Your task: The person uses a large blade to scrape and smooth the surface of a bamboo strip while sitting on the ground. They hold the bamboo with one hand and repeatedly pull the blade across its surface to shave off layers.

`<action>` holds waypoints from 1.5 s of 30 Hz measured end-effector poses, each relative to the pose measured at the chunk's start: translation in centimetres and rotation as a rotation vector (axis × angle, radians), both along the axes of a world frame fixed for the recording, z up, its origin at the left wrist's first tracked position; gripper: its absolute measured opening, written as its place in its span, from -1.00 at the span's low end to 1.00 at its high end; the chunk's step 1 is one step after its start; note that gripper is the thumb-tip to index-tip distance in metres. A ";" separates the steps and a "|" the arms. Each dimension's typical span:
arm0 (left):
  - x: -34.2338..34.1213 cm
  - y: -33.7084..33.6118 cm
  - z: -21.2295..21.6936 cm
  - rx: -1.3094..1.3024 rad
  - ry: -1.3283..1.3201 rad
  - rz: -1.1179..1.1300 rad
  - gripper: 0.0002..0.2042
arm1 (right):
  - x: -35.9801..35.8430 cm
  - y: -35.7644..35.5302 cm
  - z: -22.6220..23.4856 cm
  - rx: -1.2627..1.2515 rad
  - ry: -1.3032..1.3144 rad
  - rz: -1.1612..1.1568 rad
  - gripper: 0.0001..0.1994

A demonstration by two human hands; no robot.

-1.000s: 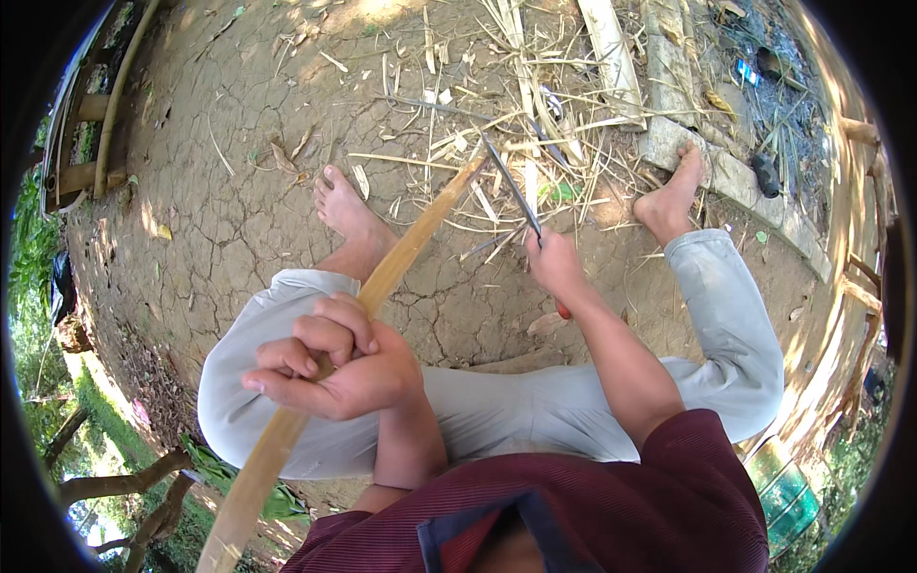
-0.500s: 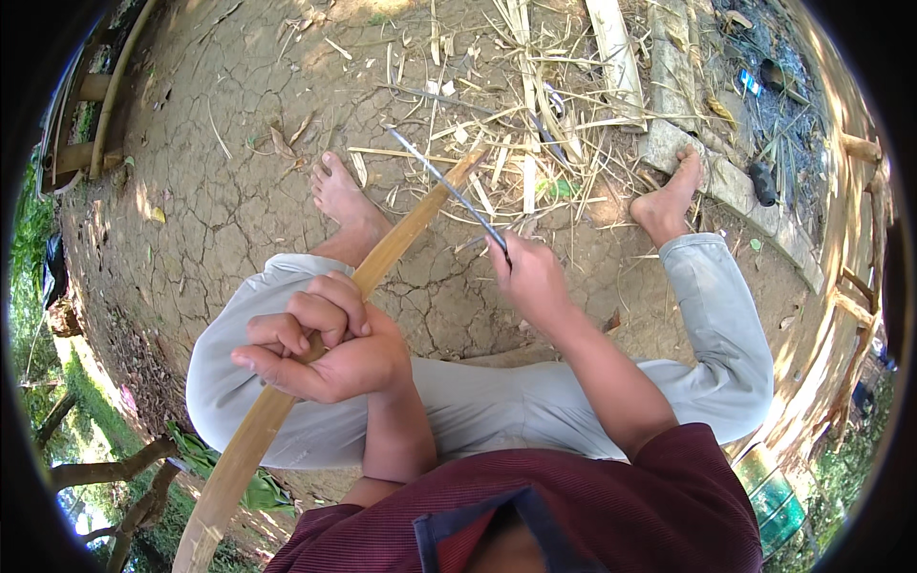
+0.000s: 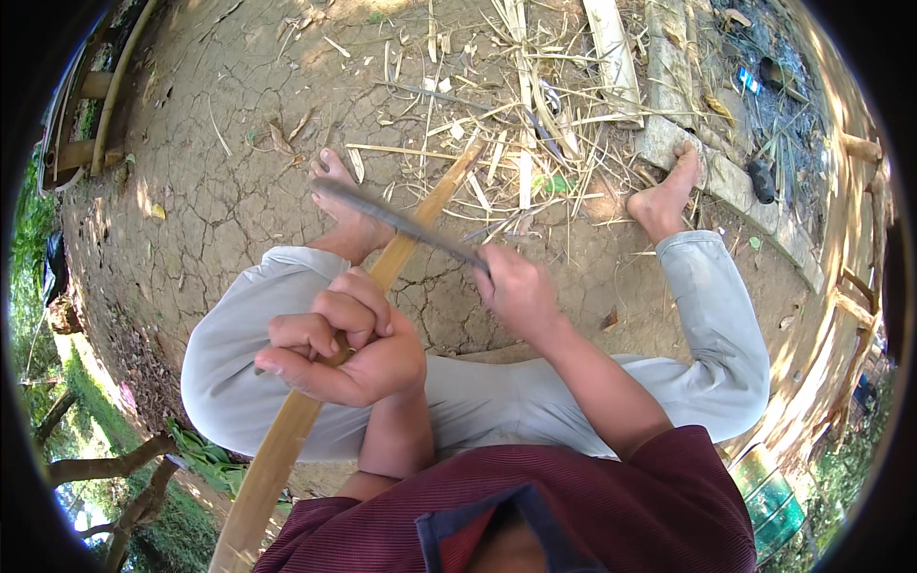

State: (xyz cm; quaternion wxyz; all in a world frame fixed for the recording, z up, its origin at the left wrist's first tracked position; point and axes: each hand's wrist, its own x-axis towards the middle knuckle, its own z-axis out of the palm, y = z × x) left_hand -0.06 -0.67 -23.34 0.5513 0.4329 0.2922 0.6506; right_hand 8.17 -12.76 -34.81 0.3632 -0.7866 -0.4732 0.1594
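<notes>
My left hand (image 3: 344,339) is wrapped round a long, flat yellowish bamboo strip (image 3: 272,458). The strip slants from the lower left, past my bent left knee, up to a narrow tip over the ground ahead. In my right hand (image 3: 519,294) is the handle of a long, dark-bladed knife (image 3: 401,222), its grip mostly hidden by my fingers. The blade lies across the strip beyond my left fist and points to the far left, toward my left foot. Motion blurs it somewhat, and whether its edge touches the strip I cannot tell.
Thin shavings and split strips (image 3: 525,124) litter the cracked earth ahead. Wooden planks (image 3: 616,62) and a pale beam (image 3: 731,191) lie at the far right, near a dark ashy patch. A green container (image 3: 769,501) stands at the lower right. Branches (image 3: 115,471) show at left.
The knife has come nearer along the strip, with its broad side now showing. My right hand has shifted slightly left and nearer. My left hand and the strip have moved a little right.
</notes>
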 end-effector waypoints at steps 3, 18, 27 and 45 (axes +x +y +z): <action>0.1 -0.4 0.4 0.014 -0.019 -0.075 -0.55 | 2.0 -0.6 -5.3 -0.275 0.020 -0.167 -0.80; -0.2 -1.3 0.0 0.066 -0.034 -0.160 -0.54 | 0.9 -0.5 -1.4 -0.346 0.250 -0.109 -0.79; 0.1 0.9 0.0 -0.028 -0.056 -0.001 -0.56 | 2.3 1.5 -4.0 -0.395 0.234 -0.125 -0.76; -0.5 0.3 0.1 -0.016 -0.041 -0.016 -0.57 | 4.1 -0.8 -9.1 -0.601 0.345 -0.292 -0.71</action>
